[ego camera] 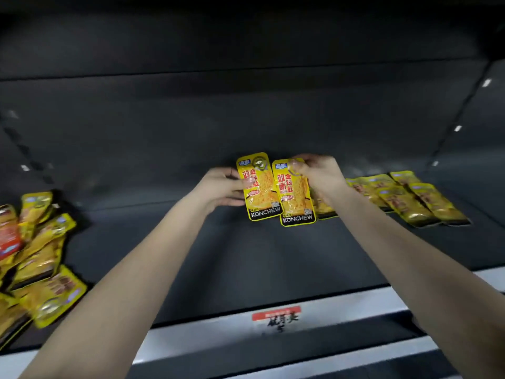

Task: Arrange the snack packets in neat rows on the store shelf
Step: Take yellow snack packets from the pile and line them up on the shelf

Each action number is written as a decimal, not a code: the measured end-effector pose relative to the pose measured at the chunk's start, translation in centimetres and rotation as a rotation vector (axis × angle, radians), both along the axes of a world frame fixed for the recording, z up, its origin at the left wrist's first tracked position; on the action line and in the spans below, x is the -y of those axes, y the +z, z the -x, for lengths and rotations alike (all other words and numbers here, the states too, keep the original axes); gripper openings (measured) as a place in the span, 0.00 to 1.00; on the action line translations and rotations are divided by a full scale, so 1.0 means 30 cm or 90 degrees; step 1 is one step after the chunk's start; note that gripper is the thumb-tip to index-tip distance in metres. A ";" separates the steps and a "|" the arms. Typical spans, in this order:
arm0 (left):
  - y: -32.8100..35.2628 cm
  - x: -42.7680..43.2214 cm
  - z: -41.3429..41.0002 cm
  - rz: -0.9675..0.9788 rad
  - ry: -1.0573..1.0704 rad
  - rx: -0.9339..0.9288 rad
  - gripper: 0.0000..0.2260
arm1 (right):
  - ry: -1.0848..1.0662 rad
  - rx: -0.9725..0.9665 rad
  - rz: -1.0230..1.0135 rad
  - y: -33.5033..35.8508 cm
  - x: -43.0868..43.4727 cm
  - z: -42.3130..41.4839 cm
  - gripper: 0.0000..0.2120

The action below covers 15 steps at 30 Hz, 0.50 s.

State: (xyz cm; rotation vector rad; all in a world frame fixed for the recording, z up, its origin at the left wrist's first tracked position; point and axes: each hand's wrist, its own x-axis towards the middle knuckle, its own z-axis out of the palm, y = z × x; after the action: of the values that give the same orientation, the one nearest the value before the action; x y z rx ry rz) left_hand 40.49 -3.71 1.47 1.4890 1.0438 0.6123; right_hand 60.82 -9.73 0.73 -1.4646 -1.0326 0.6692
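Hands: our left hand [222,190] pinches the left KONCHEW packet [259,188], our right hand [319,173] the right KONCHEW packet [296,196] | long axes 12–6 | laid row [404,196] at 3 o'clock, right hand nearer.

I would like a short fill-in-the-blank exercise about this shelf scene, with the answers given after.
1. The left hand holds one yellow packet printed ____.
2. The right hand pinches a second packet at its ____ end.
3. The untidy heap lies on the shelf's ____ side.
Answers: KONCHEW; top; left.
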 end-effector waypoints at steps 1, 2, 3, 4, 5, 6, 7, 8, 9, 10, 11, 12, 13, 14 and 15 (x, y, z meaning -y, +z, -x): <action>-0.002 0.005 -0.063 0.003 -0.019 -0.003 0.08 | -0.025 -0.006 0.002 -0.004 0.024 -0.057 0.09; -0.004 0.011 -0.125 0.004 -0.038 -0.005 0.07 | -0.049 -0.006 0.006 -0.008 0.049 -0.112 0.10; -0.007 0.021 -0.185 0.005 -0.055 -0.004 0.07 | -0.069 0.002 0.012 -0.015 0.075 -0.167 0.10; -0.009 0.032 -0.242 0.004 -0.069 -0.004 0.07 | -0.087 0.017 0.021 -0.019 0.102 -0.217 0.10; -0.014 0.043 -0.297 0.003 -0.080 -0.004 0.07 | -0.101 0.035 0.031 -0.025 0.128 -0.266 0.10; -0.018 0.053 -0.349 0.000 -0.087 -0.007 0.07 | -0.113 0.055 0.038 -0.031 0.152 -0.311 0.09; -0.025 0.063 -0.397 -0.004 -0.096 -0.013 0.07 | -0.122 0.072 0.040 -0.036 0.172 -0.354 0.09; -0.031 0.074 -0.443 -0.010 -0.107 -0.022 0.06 | -0.128 0.085 0.038 -0.040 0.190 -0.392 0.09; -0.039 0.085 -0.486 -0.014 -0.120 -0.032 0.06 | -0.134 0.104 0.041 -0.048 0.203 -0.428 0.09; -0.048 0.097 -0.526 -0.017 -0.133 -0.044 0.05 | -0.139 0.127 0.050 -0.054 0.213 -0.460 0.09; -0.057 0.108 -0.561 -0.020 -0.139 -0.056 0.06 | -0.146 0.155 0.070 -0.061 0.221 -0.488 0.08; -0.067 0.116 -0.594 -0.020 -0.137 -0.069 0.08 | -0.154 0.181 0.093 -0.071 0.225 -0.514 0.08; -0.078 0.121 -0.624 -0.021 -0.130 -0.083 0.09 | -0.157 0.198 0.112 -0.084 0.225 -0.538 0.07; -0.088 0.122 -0.649 -0.026 -0.119 -0.104 0.10 | -0.155 0.208 0.127 -0.096 0.221 -0.558 0.07; -0.098 0.123 -0.668 -0.038 -0.110 -0.132 0.11 | -0.150 0.217 0.140 -0.108 0.216 -0.574 0.06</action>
State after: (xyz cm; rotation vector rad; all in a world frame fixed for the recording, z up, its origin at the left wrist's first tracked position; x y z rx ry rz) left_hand 60.53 -7.41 -1.46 1.7019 1.0476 0.3751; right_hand 78.04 -16.22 -2.52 -1.9052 -1.0426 0.3791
